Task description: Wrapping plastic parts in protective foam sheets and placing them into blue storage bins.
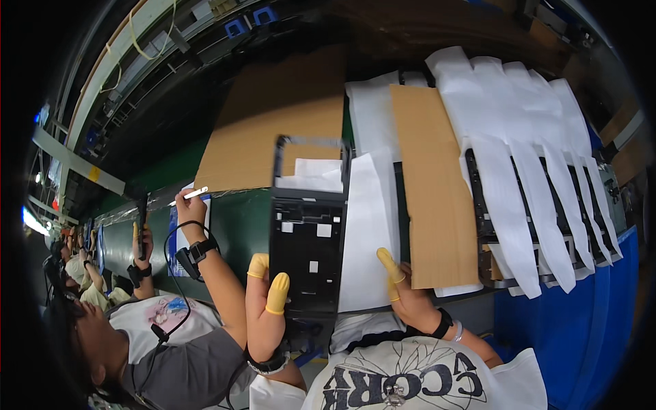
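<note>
My left hand (265, 311), yellow finger cots on its fingertips, is closed on the left edge of a black plastic frame panel (311, 256). The panel is held upright in front of me, with an open window in its upper part and small pale patches on its face. To the right of it, my right hand (413, 304) is apart from the panel, its fingers stretched out and holding nothing I can see. It also wears yellow finger cots and is nearest to a white foam sheet (372, 232) and a strip of brown cardboard (434, 198).
At right, several black panels stand in a row with white foam sheets (478, 89) draped between them, beside a blue bin (574, 321). A large cardboard sheet (273, 123) lies across the green bench. Close on my left, a co-worker's hand (191, 205) holds a small white strip.
</note>
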`<act>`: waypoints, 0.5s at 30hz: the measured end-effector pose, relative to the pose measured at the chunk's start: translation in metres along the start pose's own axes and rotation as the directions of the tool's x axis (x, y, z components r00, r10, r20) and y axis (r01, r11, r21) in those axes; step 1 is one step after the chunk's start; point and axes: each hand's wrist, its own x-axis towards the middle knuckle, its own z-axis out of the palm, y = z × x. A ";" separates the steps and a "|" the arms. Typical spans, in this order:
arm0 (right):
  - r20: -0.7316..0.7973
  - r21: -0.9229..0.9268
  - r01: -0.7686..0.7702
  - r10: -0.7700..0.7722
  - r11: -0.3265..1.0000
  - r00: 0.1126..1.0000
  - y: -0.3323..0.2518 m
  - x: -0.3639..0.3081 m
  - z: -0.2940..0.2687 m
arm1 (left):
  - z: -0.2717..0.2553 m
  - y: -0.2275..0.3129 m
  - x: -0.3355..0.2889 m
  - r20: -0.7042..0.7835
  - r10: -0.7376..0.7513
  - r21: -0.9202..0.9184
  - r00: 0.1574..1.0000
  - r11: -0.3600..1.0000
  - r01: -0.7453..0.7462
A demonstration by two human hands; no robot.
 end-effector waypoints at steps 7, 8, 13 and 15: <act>-0.183 0.335 -0.053 0.120 0.941 0.976 0.002 -0.006 0.005 | 0.035 0.009 -0.020 0.105 0.190 -0.361 0.976 0.922 -0.141; -0.138 0.327 -0.068 0.119 0.943 0.983 0.002 -0.007 0.004 | 0.036 0.011 -0.019 0.168 0.131 -0.378 0.977 0.924 -0.059; -0.172 0.024 0.111 -0.106 0.994 0.979 0.010 -0.008 0.010 | 0.047 0.020 -0.019 0.205 0.129 -0.415 0.970 0.909 -0.034; -0.155 0.038 0.076 -0.070 0.996 0.985 0.008 -0.007 0.009 | 0.045 0.016 -0.018 0.205 0.118 -0.404 0.972 0.914 -0.026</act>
